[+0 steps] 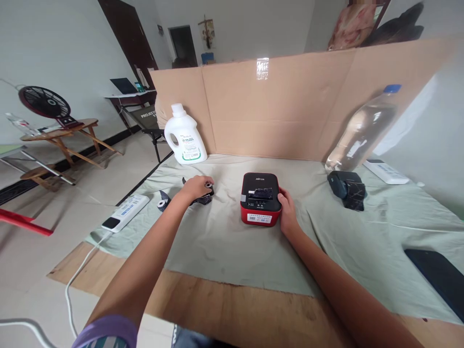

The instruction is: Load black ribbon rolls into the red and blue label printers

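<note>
My left hand (198,187) is closed around a small black roll with a pale core (209,185), left of centre on the cloth. Dark strip material lies just under and beside those fingers. A second black roll with a white core (162,203) sits to the left, partly behind my forearm. My right hand (288,212) holds the right side of a red and black label printer (259,199), its fingers along the edge. A dark marbled strip (263,193) sticks out of the slot in the printer's top, and a white label shows on its front.
A white jug (185,135) and a large clear bottle (362,128) stand before a cardboard screen (268,116). At right lie a dark device with a marbled strip (347,189), a white power strip (386,172) and a black phone (437,278). Another power strip (125,213) lies left.
</note>
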### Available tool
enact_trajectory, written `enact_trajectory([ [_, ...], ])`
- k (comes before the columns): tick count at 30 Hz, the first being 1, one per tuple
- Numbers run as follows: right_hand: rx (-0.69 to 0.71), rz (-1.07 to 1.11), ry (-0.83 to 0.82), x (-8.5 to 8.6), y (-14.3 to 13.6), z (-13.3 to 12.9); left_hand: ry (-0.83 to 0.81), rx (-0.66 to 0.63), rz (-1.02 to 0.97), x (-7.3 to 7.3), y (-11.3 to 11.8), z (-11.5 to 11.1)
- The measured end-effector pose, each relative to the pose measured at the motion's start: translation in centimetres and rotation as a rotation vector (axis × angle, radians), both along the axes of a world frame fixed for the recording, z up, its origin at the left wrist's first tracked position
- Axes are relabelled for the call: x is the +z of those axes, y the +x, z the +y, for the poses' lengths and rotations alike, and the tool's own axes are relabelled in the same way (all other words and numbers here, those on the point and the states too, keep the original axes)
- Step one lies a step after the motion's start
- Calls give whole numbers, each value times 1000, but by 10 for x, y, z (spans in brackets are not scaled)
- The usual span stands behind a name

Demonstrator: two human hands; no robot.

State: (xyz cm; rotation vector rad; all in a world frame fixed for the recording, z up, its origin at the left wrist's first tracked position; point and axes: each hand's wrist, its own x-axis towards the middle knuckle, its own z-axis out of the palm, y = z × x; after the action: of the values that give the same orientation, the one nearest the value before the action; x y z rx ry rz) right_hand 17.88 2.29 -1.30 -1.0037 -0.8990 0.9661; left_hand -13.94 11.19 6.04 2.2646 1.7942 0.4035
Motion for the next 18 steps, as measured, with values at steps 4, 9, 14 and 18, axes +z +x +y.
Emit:
enact_trajectory([
  [4, 3, 16, -3, 0, 1, 2, 333, 6, -184, 0, 41, -31],
  [9, 245, 5, 79, -1, 23, -8, 62, -78, -685, -19, 120, -77],
  [14, 271, -469, 85, 4, 30, -24, -77, -56, -886, -29, 139, -88],
  [18, 141, -586, 152, 29, 6, -6, -14, -77, -908, -12, 126, -68],
])
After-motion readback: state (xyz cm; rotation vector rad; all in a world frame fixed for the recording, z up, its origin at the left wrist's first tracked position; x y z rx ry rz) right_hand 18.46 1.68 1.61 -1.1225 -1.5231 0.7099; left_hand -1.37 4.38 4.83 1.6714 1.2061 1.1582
